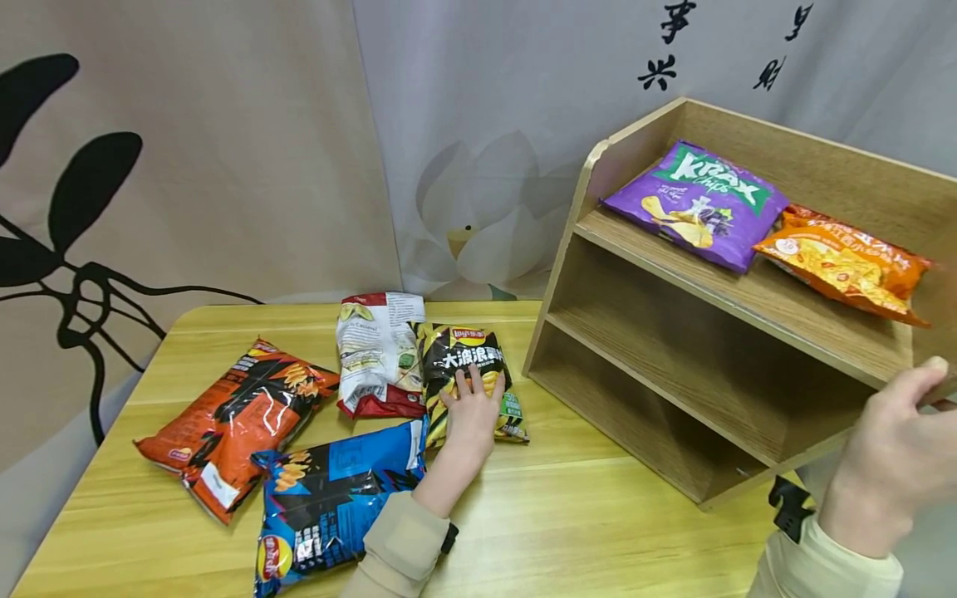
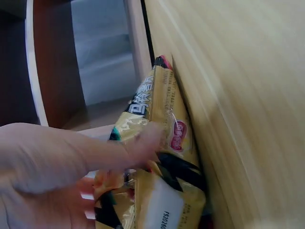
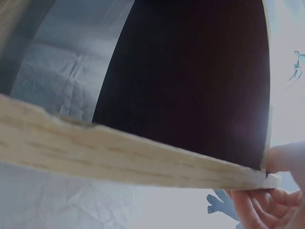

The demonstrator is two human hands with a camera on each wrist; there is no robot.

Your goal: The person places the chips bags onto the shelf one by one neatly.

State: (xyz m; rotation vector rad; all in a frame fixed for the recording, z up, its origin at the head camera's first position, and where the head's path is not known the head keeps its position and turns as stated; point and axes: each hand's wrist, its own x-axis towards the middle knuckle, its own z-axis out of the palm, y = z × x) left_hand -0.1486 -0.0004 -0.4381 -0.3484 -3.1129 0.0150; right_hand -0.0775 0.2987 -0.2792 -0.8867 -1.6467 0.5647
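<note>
My left hand lies over a black and yellow potato chip bag on the table, its fingers spread across the bag's front. In the left wrist view the thumb, blurred, reaches over the bag; the other fingers are partly hidden. At the right, my right hand holds the side panel of a wooden shelf. The right wrist view has the thumb on one face of the panel edge and curled fingers on the other.
A white and red bag, an orange-red chip bag and a blue chip bag lie on the table. On the shelf top sit a purple chip bag and an orange bag. A printed curtain hangs behind.
</note>
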